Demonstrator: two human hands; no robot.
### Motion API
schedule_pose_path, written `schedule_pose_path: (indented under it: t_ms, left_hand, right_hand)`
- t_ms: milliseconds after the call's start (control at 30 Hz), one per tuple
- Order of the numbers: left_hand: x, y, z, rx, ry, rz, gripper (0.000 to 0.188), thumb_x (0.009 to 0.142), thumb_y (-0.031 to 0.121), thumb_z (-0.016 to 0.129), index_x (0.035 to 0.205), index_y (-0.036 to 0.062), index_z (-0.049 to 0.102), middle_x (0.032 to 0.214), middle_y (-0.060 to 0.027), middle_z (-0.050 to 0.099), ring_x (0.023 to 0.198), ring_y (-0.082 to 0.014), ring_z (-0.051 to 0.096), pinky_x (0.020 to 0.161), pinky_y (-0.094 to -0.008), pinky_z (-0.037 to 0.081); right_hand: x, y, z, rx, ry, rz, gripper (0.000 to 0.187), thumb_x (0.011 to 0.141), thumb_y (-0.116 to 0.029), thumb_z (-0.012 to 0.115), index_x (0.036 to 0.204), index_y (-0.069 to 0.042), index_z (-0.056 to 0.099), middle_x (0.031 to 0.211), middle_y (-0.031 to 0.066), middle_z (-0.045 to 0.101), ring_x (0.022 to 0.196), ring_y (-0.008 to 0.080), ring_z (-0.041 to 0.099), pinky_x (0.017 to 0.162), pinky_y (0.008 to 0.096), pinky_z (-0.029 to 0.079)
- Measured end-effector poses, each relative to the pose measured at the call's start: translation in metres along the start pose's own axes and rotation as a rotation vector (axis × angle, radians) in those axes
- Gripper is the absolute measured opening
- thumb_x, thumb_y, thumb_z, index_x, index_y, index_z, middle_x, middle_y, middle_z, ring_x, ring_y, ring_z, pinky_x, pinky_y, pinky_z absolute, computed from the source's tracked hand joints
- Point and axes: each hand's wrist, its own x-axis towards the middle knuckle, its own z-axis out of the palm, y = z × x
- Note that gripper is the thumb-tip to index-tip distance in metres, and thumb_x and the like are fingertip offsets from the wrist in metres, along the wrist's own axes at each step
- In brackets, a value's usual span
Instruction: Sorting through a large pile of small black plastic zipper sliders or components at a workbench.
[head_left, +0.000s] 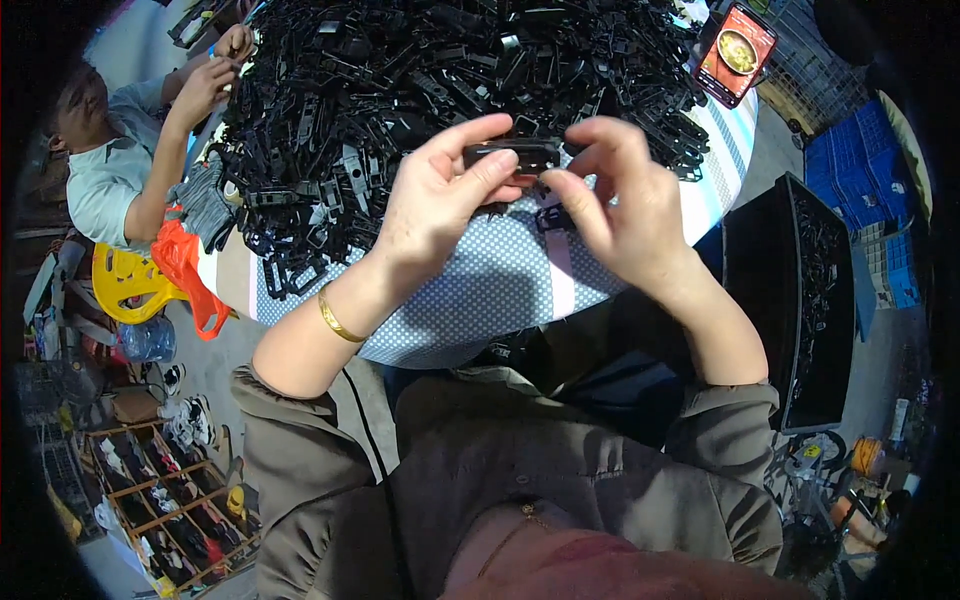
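Note:
Above the near edge of the table, a small, long black plastic part (537, 156) is held up between my two hands. My left hand (428, 205) pinches its left end between thumb and fingers. At the right end, the curled fingers and thumb of my right hand (640, 210) close around it; the exact contact is partly hidden. Just beyond both hands spreads a large heap of similar black plastic parts (400, 85). Several loose pieces lie at the heap's near edge, over the patterned tablecloth (470, 280).
A phone (738, 55) stands at the table's far right. On the left, another person (120, 170) works with both hands at the heap. An orange plastic bag (180, 265) hangs by a yellow stool (125, 285). A black bin (765, 300) with black parts stands at the right.

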Motion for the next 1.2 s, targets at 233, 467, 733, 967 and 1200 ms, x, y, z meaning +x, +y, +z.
schedule_pose_path:
  t_ms: [233,467,733,967,1200]
  left_hand:
    - [-0.004,0.004,-0.002,0.139,-0.155,0.077,0.046,0.087,0.009,0.055,0.128,-0.0034,0.039,0.099,-0.0085,0.061,0.088,-0.0129,0.059,0.081,-0.0244,0.049]
    - [-0.005,0.006,0.001,0.111,-0.225,0.021,0.046,0.084,0.012,0.059,0.124,-0.0042,0.043,0.102,-0.0108,0.06,0.087,-0.0139,0.059,0.081,-0.0259,0.049]
    - [-0.023,-0.022,0.023,0.741,-0.772,0.234,0.027,0.079,0.012,0.064,0.102,0.0044,0.053,0.101,-0.0094,0.055,0.09,-0.0237,0.056,0.08,-0.0342,0.045]
    - [-0.013,-0.008,0.007,0.865,-0.404,0.626,0.036,0.072,0.018,0.072,0.101,0.0029,0.056,0.093,-0.0089,0.055,0.081,-0.02,0.054,0.069,-0.0306,0.044]
    - [-0.004,-0.007,0.005,0.759,-0.213,0.618,0.022,0.073,0.002,0.067,0.094,-0.0009,0.062,0.09,-0.0102,0.061,0.075,-0.0158,0.06,0.065,-0.0247,0.05]
  right_hand:
    - [0.011,0.012,-0.011,0.644,-0.371,0.466,0.037,0.08,-0.014,0.066,0.113,0.0,0.058,0.079,0.0045,0.064,0.069,0.0098,0.058,0.065,0.0225,0.049]
    - [0.009,0.015,-0.022,0.672,-0.397,0.459,0.026,0.079,-0.01,0.066,0.102,0.001,0.064,0.087,0.0081,0.066,0.079,0.0111,0.061,0.071,0.0227,0.049]
    - [0.005,0.037,-0.031,0.081,-0.492,-0.101,0.025,0.066,-0.015,0.073,0.084,-0.001,0.062,0.084,0.0105,0.06,0.082,0.026,0.058,0.071,0.0324,0.047]
    - [0.006,0.027,-0.018,0.003,-0.49,-0.086,0.019,0.068,-0.012,0.068,0.079,0.0,0.058,0.086,0.0115,0.058,0.082,0.0286,0.056,0.072,0.0352,0.046]
    - [0.002,0.014,-0.013,0.383,-0.42,0.201,0.017,0.072,-0.004,0.068,0.085,0.003,0.059,0.089,0.01,0.06,0.079,0.0157,0.058,0.065,0.0245,0.046]
